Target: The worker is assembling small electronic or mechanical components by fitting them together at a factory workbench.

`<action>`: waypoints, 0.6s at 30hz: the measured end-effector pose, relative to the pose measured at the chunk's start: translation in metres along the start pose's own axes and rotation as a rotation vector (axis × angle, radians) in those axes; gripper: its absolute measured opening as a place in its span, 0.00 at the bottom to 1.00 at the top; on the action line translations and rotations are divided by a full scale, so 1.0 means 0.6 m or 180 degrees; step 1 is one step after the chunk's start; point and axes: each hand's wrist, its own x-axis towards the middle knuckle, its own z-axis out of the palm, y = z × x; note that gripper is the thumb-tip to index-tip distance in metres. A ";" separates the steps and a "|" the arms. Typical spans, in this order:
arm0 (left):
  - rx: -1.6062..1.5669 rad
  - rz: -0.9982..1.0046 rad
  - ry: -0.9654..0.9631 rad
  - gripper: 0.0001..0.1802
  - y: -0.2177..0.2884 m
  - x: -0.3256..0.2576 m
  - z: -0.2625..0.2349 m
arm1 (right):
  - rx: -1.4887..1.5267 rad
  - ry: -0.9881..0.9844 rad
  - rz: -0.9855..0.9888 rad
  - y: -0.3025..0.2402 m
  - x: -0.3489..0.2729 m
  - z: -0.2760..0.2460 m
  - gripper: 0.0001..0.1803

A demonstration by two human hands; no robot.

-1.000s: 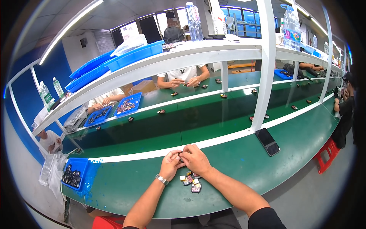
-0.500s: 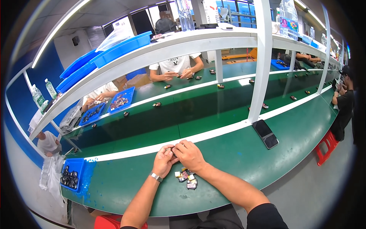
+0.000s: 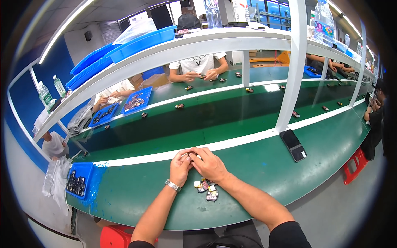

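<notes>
Close together above the green table, my left hand and my right hand meet at their fingertips. Both are closed around a small dark part, mostly hidden by the fingers, so its kind cannot be made out. A metal-band watch circles my left wrist. Just below my right hand lies a little pile of small black electronic pieces with white, yellow and reddish patches.
At the left end stands a blue tray holding black pieces, beside blue scraps. A phone lies near the white post. Beyond the white rail, similar pieces sit on the green belt; co-workers' hands work across it.
My fingers have shifted around the small part, the right hand's fingers now lying lower and flatter against the left's. The view has swung slightly, moving the background rightward.
</notes>
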 end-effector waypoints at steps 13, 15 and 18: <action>0.0842 0.0128 0.0782 0.13 0.003 -0.005 0.013 | -0.0038 -0.0221 -0.0251 -0.004 -0.002 0.006 0.19; 0.0881 0.0104 0.0774 0.14 0.003 -0.005 0.011 | -0.0049 -0.0216 -0.0273 -0.005 -0.002 0.006 0.19; 0.0938 0.0086 0.0818 0.13 0.003 -0.004 0.011 | -0.0049 -0.0257 -0.0275 -0.006 -0.003 0.005 0.21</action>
